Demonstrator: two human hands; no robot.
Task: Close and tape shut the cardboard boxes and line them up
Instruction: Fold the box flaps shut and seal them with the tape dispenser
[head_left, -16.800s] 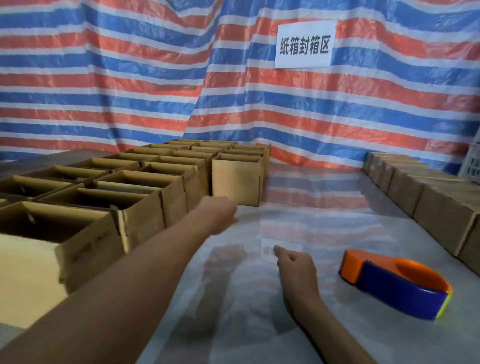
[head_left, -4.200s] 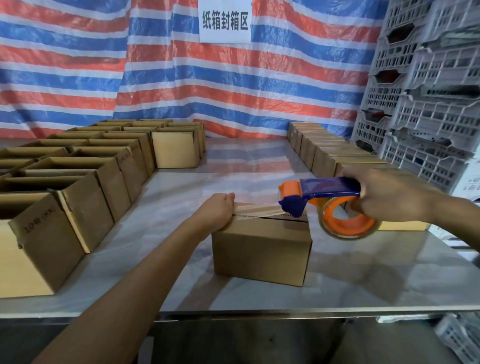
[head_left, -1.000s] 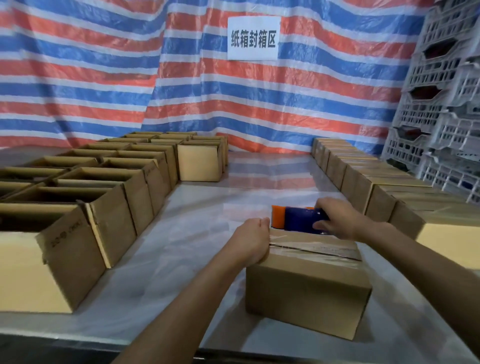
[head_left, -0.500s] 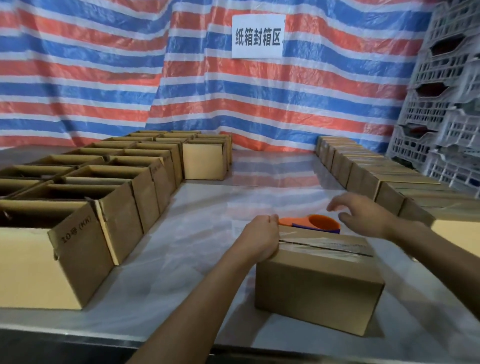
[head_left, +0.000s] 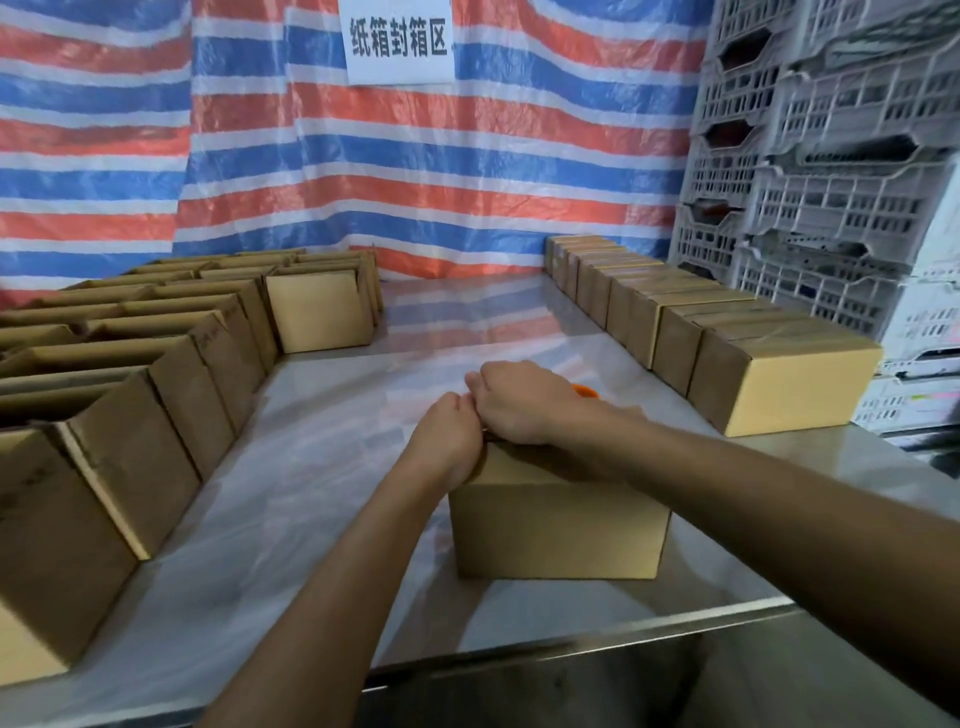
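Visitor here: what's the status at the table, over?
Left hand and right hand grip cardboard box at its left end. Box closed, apart from sealed row. Tape dispenser behind, mostly hidden.

Left hand (head_left: 448, 441), right hand (head_left: 522, 405) atop box (head_left: 556, 530)

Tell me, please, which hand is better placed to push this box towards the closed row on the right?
Left, probably: the left hand sits at the box by its left top edge, behind a push towards the closed row, while the right hand lies across the top.
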